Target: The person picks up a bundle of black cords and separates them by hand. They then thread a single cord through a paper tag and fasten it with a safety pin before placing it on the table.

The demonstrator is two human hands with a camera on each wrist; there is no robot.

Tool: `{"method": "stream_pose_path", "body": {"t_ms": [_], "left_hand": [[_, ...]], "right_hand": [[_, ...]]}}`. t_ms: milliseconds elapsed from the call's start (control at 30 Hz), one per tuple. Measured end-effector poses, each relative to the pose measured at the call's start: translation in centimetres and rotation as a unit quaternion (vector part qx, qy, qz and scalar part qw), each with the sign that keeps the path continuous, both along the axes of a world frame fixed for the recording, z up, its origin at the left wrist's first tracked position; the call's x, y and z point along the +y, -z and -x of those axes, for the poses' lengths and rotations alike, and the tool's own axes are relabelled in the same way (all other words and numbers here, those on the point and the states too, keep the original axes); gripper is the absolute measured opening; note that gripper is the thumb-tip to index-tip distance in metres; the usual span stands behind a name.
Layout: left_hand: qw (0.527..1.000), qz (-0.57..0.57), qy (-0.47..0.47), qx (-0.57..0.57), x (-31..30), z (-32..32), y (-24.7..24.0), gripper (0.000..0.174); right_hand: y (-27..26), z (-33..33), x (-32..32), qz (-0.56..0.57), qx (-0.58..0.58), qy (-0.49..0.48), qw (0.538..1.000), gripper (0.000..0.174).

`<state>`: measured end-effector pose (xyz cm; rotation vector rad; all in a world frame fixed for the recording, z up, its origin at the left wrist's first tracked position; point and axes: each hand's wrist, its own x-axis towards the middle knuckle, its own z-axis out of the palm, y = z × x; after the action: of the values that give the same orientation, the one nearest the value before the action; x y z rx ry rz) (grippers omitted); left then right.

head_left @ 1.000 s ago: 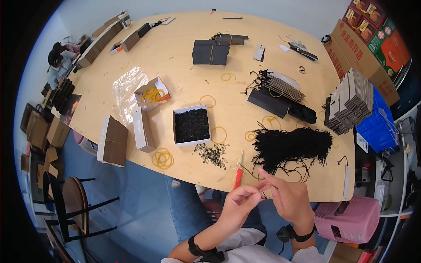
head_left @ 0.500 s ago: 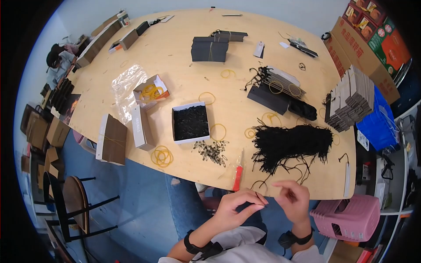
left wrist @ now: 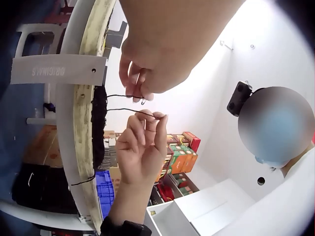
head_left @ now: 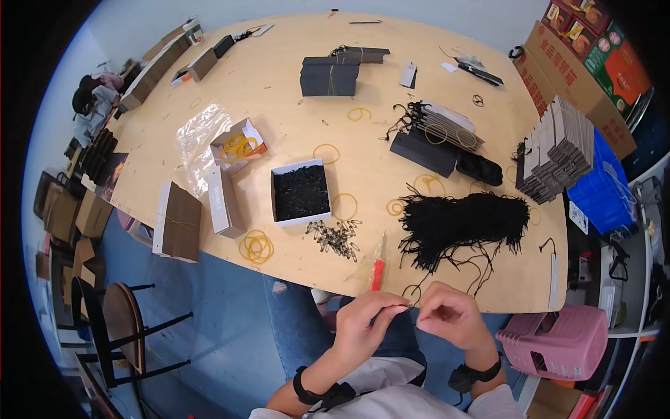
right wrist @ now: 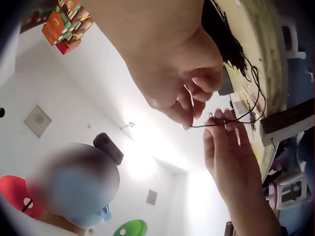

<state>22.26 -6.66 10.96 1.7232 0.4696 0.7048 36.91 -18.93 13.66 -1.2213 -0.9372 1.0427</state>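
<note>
Above the near table edge, my left hand (head_left: 364,322) pinches a small metal safety pin (left wrist: 143,102) between thumb and fingertips. A thin black cord (left wrist: 129,111) runs from the table side to both hands. My right hand (head_left: 453,320), its fingers curled in, pinches one strand of it, as the right wrist view also shows. The fingertips of the two hands are close but apart. Just past them lies a thick bundle of black cords (head_left: 464,227). A loose pile of safety pins (head_left: 335,239) is farther left, beside a white box (head_left: 303,221) full of small black pieces.
A red-handled tool (head_left: 377,274) lies near the table edge. Rubber bands (head_left: 257,247) are scattered about, with more in an open box (head_left: 255,155). Stacks of tags (head_left: 558,153) stand at right, a dark bundle (head_left: 328,78) farther back. A pink crate (head_left: 558,342) stands beside the table.
The hands were together a second ago, then parted, the right one more open. Now the right fingers are curled in on the cord, and the left has shifted slightly left.
</note>
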Motion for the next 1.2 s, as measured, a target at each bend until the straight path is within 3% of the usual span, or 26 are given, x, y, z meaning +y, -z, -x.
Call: {"method": "stream_pose_path", "body": {"t_ms": [67, 100, 300, 600, 833, 900, 1000, 1100, 1200], "left_hand": [[0.999, 0.029, 0.019, 0.016, -0.2, 0.1, -0.1, 0.009], [0.997, 0.057, 0.034, 0.032, -0.2, 0.2, -0.2, 0.009], [0.968, 0.231, 0.096, -0.014, -0.4, 0.4, 1.1, 0.009], [0.918, 0.310, 0.237, -0.072, 0.2, 0.1, 1.0, 0.008], [0.939, 0.189, 0.285, -0.029, 0.7, 0.2, 0.9, 0.010], [0.936, 0.153, 0.317, 0.030, 1.1, 0.4, 0.3, 0.009], [0.931, 0.120, 0.342, 0.040, 1.5, 0.4, -0.2, 0.008], [0.907, 0.198, 0.368, 0.041, 1.5, 0.7, -0.1, 0.009], [0.891, 0.189, 0.400, 0.102, 2.2, 0.7, -0.8, 0.008]], "right_hand": [[0.6, 0.8, 0.4, 0.012, -0.096, 0.077, 0.992, 0.011], [0.8, 1.1, 0.7, 0.007, -0.090, 0.095, 0.991, 0.013], [1.5, 1.0, 0.3, -0.019, -0.115, 0.096, 0.989, 0.014], [1.6, 0.9, -0.4, 0.012, -0.002, 0.056, 0.998, 0.022], [-0.9, -0.3, -0.6, 0.056, -0.112, 0.005, 0.992, 0.020], [-0.8, -0.7, -0.4, -0.019, -0.206, -0.034, 0.978, 0.018], [-1.2, -1.0, -0.3, -0.013, -0.199, -0.077, 0.977, 0.017], [-1.3, -1.1, -0.4, 0.000, -0.206, -0.106, 0.973, 0.016], [-1.5, -1.0, -0.3, 0.022, -0.217, -0.122, 0.968, 0.014]]}}
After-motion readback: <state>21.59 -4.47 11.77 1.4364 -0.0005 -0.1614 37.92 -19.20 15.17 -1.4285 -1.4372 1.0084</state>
